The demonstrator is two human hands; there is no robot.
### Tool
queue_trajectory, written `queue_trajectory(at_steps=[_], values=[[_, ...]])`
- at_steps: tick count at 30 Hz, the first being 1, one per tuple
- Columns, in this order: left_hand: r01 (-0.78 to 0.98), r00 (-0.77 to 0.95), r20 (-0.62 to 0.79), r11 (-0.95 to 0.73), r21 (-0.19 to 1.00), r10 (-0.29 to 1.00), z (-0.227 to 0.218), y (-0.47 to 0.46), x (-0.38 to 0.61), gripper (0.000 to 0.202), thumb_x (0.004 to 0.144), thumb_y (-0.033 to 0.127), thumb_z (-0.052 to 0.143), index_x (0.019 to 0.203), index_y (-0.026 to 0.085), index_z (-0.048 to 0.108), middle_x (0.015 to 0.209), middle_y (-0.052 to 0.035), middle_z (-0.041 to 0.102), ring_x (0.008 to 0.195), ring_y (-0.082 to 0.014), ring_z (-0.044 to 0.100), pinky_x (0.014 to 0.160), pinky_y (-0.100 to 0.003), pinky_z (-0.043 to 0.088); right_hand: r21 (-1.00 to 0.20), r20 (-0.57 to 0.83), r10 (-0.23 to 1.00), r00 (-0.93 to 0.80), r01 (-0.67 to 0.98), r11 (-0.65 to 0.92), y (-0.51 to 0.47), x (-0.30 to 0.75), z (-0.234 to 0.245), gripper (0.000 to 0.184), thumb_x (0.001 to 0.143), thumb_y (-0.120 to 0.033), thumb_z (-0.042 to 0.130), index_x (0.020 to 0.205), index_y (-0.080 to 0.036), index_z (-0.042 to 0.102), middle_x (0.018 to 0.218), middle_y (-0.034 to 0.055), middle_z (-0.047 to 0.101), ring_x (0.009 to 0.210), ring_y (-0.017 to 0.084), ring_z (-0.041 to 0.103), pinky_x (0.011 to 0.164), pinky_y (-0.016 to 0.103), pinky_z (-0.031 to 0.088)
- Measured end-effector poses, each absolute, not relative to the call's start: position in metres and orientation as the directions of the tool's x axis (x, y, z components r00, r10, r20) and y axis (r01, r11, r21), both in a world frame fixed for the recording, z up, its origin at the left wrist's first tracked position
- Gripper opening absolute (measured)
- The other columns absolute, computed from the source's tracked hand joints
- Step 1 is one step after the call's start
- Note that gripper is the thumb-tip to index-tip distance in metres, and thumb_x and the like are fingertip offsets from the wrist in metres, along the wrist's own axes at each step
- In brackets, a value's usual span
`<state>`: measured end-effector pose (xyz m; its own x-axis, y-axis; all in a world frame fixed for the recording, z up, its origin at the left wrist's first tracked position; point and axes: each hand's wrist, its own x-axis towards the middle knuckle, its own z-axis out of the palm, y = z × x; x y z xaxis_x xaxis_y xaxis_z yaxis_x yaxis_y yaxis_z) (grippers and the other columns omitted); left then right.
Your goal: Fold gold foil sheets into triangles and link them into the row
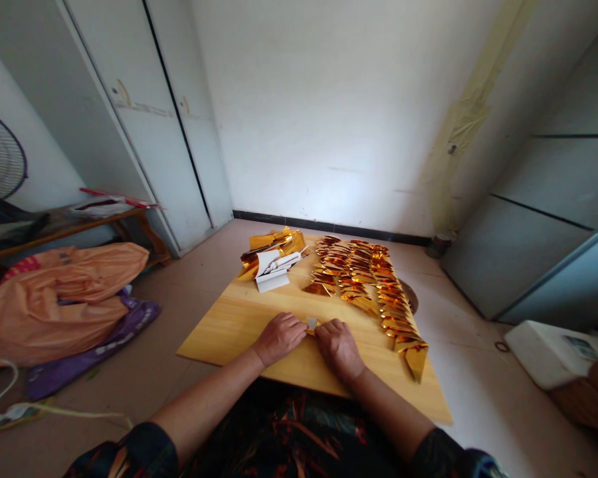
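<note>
On the wooden board (229, 325) my left hand (279, 337) and my right hand (337, 346) press close together, fingers curled over a small piece of gold foil paper (312, 323) with a white underside. Only a corner of the paper shows between the fingertips. Folded gold foil triangles (373, 285) lie in overlapping rows on the board's right half, reaching down to its right edge. A loose stack of unfolded gold foil sheets (272, 255), some white side up, sits at the board's far left.
The board lies on a tiled floor. An orange plastic bag (60, 299) over purple cloth lies left. A low wooden bench (80, 222) and a fan (0, 159) stand at far left. White box (553, 348) at right; cabinets line both sides.
</note>
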<state>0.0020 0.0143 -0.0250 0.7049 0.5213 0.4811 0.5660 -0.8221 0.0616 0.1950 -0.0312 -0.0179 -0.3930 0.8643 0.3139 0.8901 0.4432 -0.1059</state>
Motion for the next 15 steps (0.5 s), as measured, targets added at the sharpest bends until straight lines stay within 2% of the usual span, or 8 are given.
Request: queue_trajectory(at_steps=[5, 10, 15], values=[[0.600, 0.601, 0.504, -0.767, 0.228, 0.620, -0.028, 0.018, 0.007, 0.017, 0.088, 0.017, 0.049, 0.089, 0.018, 0.066, 0.076, -0.0042, 0.066, 0.074, -0.0165, 0.058, 0.073, -0.030, 0.047, -0.224, 0.312, 0.909, -0.275, 0.909, 0.352, -0.027, 0.194, -0.017, 0.019, 0.089, -0.017, 0.050, 0.080, -0.019, 0.067, 0.083, 0.0040, 0.062, 0.079, 0.015, 0.052, 0.071, 0.024, 0.034], [0.620, 0.474, 0.483, -0.669, 0.410, 0.736, -0.034, 0.023, 0.012, 0.020, 0.084, 0.012, 0.051, 0.094, 0.019, 0.066, 0.085, -0.0043, 0.069, 0.082, -0.0168, 0.061, 0.076, -0.030, 0.050, -0.258, 0.231, 0.942, -0.244, 0.918, 0.301, -0.023, 0.197, -0.010, 0.020, 0.090, -0.016, 0.048, 0.087, -0.020, 0.066, 0.084, 0.0034, 0.064, 0.084, 0.015, 0.056, 0.072, 0.023, 0.037], [0.638, 0.419, 0.424, -0.593, 0.492, 0.803, -0.038, 0.028, 0.015, 0.021, 0.081, 0.011, 0.053, 0.094, 0.019, 0.066, 0.089, -0.0050, 0.070, 0.084, -0.0179, 0.063, 0.079, -0.032, 0.051, -0.286, 0.146, 0.965, -0.220, 0.924, 0.254, -0.016, 0.200, -0.008, 0.021, 0.092, -0.017, 0.042, 0.100, -0.020, 0.062, 0.092, 0.0044, 0.067, 0.089, 0.014, 0.060, 0.075, 0.022, 0.040]])
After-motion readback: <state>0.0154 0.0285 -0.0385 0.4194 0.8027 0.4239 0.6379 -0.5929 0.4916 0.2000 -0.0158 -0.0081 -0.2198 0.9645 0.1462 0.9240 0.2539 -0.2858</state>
